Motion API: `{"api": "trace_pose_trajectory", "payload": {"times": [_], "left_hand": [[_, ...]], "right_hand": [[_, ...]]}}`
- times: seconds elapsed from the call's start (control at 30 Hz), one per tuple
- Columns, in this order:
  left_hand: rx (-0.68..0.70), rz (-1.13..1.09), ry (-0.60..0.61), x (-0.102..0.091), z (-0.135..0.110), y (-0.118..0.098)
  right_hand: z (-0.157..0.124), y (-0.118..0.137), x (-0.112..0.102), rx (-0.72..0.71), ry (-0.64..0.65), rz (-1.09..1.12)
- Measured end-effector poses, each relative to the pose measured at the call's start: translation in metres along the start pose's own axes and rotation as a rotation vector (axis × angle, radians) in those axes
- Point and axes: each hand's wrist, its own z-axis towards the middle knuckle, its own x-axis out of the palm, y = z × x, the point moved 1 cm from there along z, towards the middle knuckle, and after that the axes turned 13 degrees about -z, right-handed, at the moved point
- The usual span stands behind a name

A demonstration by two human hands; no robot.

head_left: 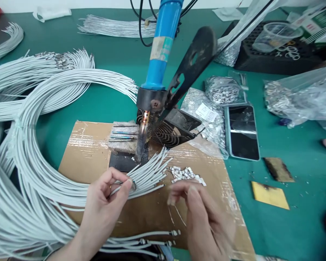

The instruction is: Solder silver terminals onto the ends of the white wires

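Observation:
My left hand (pixel 104 204) is closed in a pinch on a fanned bundle of grey-white wires (pixel 148 174) over a taped cardboard sheet (pixel 89 148). My right hand (pixel 199 214) is blurred, with its fingers curled just below a small pile of metal terminals (pixel 186 174); I cannot make out what it holds. A blue-handled soldering iron (pixel 163 47) stands on its black stand (pixel 176 127), tip down just beyond the wire ends. Several wires with terminals fitted (pixel 157 237) lie near the front edge.
Large coils of grey-white wire (pixel 38 119) fill the left of the green mat. Bags of terminals (pixel 222 90), a phone (pixel 241 132), two sponge pads (pixel 270 194) and a black tray with a plastic cup (pixel 275 36) lie to the right.

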Motion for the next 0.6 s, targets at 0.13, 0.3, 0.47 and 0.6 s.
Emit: {"api": "trace_pose_trajectory", "payload": {"times": [0.13, 0.3, 0.47, 0.6], "left_hand": [[0.017, -0.014, 0.036, 0.000, -0.004, 0.000], [0.053, -0.009, 0.031, 0.005, -0.003, -0.004], [0.097, -0.030, 0.025, 0.009, 0.003, -0.004], [0.125, -0.049, 0.010, 0.011, 0.006, -0.003]], "right_hand": [[-0.009, 0.001, 0.011, 0.023, 0.147, 0.188], [-0.010, 0.013, 0.016, 0.053, 0.112, 0.176], [-0.006, 0.018, 0.020, -0.007, 0.133, 0.187], [-0.007, 0.016, 0.026, 0.025, 0.150, 0.189]]}}
